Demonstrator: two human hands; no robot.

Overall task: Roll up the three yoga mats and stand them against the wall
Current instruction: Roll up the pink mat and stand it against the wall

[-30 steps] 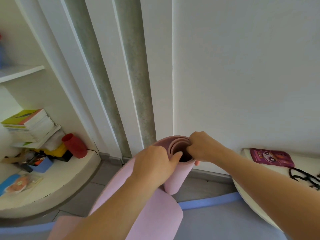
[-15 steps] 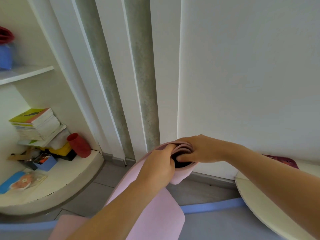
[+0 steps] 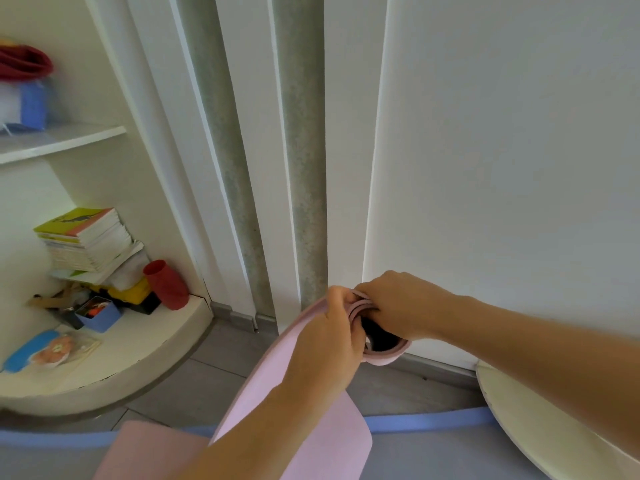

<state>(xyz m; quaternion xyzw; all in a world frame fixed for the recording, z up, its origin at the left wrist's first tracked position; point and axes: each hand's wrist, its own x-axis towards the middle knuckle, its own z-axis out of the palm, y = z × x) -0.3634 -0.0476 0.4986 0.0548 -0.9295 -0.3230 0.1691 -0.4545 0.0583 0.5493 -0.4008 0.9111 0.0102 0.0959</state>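
**Q:** Where is the mat?

**Me:** The pink mat [image 3: 263,382] is up on end in front of me. The top of the coil is near the wall [image 3: 502,168], just right of the grey-streaked panels [image 3: 304,168]. My arm hides the lower end, so I can't tell whether it touches the floor tiles [image 3: 207,375]. Only part of it is wound. A loose tail comes off the coil and runs down toward me, crossing the blue mat [image 3: 433,421], which lies flat along the floor.

**Q:** Hands?

**Me:** Both are closed on the pink mat. My left hand [image 3: 325,341] is clamped on the outer wrap near the rim. My right hand [image 3: 394,306] comes over the top, with its fingers curled onto the rim and pinching the inner turns together.

**Q:** Why that grip?

**Me:** As I read it, the foam wants to spring open. The right hand pins the core so the turns can't slip. The left hand holds the outer layer tight and is placed to feed the tail round. I'm holding it upright because it has to end up standing anyway.

**Q:** Progress?

**Me:** Early, I'd judge. No finished roll stands at the wall in view, the blue one is unrolled, and a third isn't visible.

**Q:** Hazards?

**Me:** The coil going slack if either hand eases off. The book stack [image 3: 86,237] and red cup [image 3: 166,284] on the shelf are well apart from it.
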